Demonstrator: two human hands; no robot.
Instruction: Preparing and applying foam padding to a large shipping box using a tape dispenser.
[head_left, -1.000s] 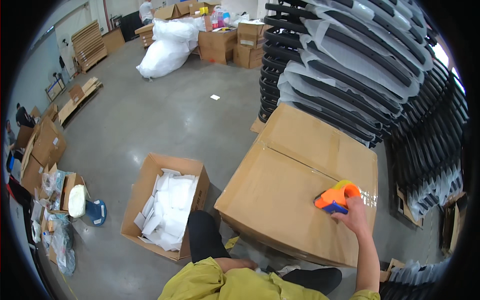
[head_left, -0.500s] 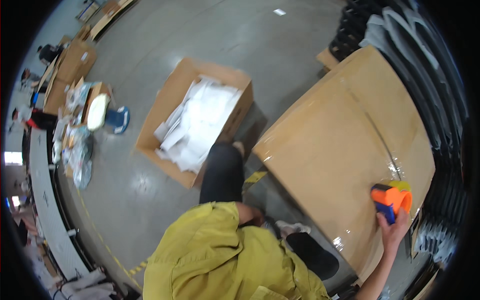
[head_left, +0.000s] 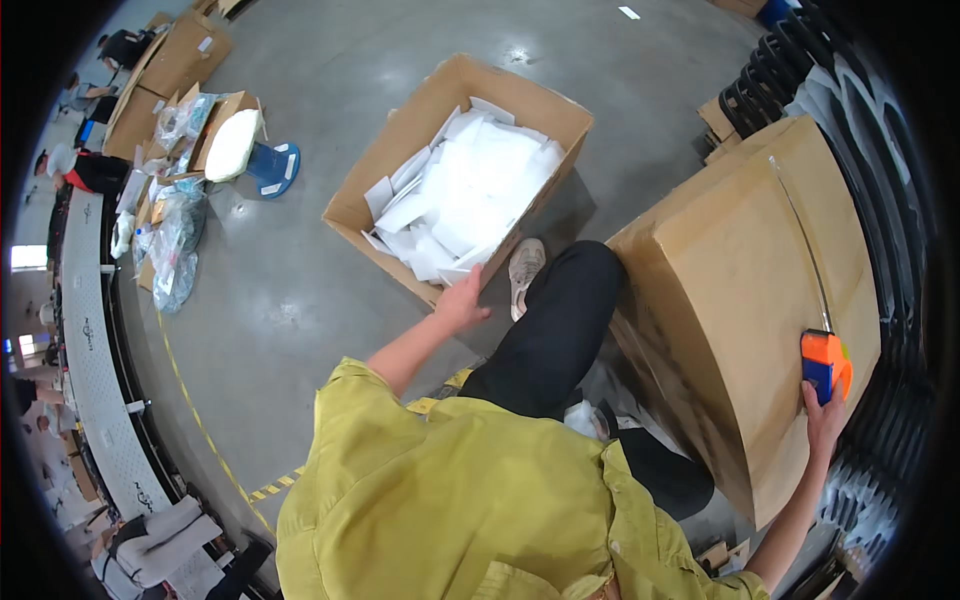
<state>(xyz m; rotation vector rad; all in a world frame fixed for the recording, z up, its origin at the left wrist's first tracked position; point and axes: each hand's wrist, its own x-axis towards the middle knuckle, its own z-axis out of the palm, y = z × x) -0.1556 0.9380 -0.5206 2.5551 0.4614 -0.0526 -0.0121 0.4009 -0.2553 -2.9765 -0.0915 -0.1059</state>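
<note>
At the upper left of the frame, flattened cardboard boxes (head_left: 175, 60) lie beside clear plastic bags (head_left: 170, 250) and a blue-based stool (head_left: 272, 165). A grey conveyor (head_left: 95, 370) curves down the left edge, bordered by yellow floor tape (head_left: 195, 410). Black racks (head_left: 770, 75) stand at the upper right.

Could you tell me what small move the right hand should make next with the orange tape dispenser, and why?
Probably draw the orange tape dispenser on to the edge of the large closed cardboard box: the right hand holds it just short.
</note>
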